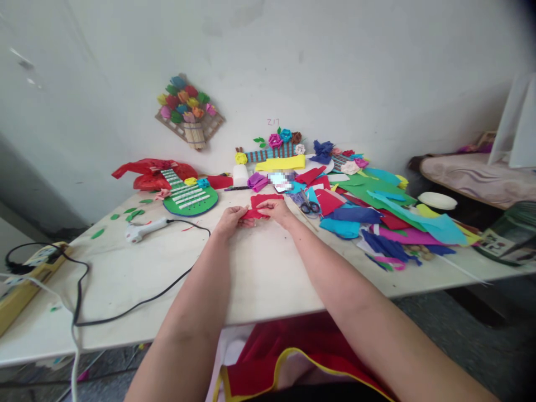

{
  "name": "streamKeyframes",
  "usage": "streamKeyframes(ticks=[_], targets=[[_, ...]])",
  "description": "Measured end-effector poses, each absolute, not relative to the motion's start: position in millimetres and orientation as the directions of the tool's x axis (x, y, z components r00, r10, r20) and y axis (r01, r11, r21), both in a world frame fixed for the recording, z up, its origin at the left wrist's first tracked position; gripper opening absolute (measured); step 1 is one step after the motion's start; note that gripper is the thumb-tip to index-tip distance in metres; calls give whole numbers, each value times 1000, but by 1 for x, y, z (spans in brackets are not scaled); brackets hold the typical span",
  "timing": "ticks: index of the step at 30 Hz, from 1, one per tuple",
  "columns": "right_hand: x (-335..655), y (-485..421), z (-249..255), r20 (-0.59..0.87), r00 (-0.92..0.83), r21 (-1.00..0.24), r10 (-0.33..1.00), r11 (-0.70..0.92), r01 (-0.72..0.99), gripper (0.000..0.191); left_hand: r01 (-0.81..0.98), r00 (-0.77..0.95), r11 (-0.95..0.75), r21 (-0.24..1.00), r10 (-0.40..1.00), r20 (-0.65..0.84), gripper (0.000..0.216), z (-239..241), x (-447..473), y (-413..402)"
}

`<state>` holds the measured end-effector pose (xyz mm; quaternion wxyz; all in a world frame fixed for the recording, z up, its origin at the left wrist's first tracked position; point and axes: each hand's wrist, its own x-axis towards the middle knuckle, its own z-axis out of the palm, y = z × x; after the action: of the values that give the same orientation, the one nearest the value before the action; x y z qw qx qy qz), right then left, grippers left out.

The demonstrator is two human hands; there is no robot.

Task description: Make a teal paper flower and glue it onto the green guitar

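Red paper [260, 198]: between both hands, well in from the tabletop's [268, 268] near edge, closer to its back edge; whether it rests on the tabletop, I cannot tell.
Left hand [234, 219]: thumb and fingers closed in a pinch on the paper's left part.
Right hand [275, 211]: thumb and fingertips drawn together on its front part.
Paper's feel: probably very light, soft and hardly slippery (it looks like crepe).
Paper's weakness: likely to crease or tear under a hard tug.
Paper's best hold: gentle fingertip pinches near its edges, sparing the middle.
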<state>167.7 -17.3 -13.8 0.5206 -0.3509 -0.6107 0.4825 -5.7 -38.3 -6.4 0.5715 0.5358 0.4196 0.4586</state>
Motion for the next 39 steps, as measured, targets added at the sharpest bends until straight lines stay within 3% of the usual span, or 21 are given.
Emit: streamKeyframes(ticks=[5,13,21,33,39], targets=[[168,-17,-15,309,-217,-951,926,298,-83,21,-63,224,7,998,975,7,35,-5,-5,-39],[167,-17,-14,307,-216,-952,927,299,-71,20,-110,200,36,993,980,-14,58,-7,-6,-34],[165,-19,-11,298,-210,-954,931,289,-75,17,-43,263,-11,999,965,22,38,-8,-7,-36],[163,-22,-12,276,-264,-961,924,267,-71,19,32,235,-98,995,968,88,36,-12,-7,-34],[171,-23,-9,209,-258,-978,943,199,-65,38,53,220,-103,993,971,89,37,-11,-6,-36]])
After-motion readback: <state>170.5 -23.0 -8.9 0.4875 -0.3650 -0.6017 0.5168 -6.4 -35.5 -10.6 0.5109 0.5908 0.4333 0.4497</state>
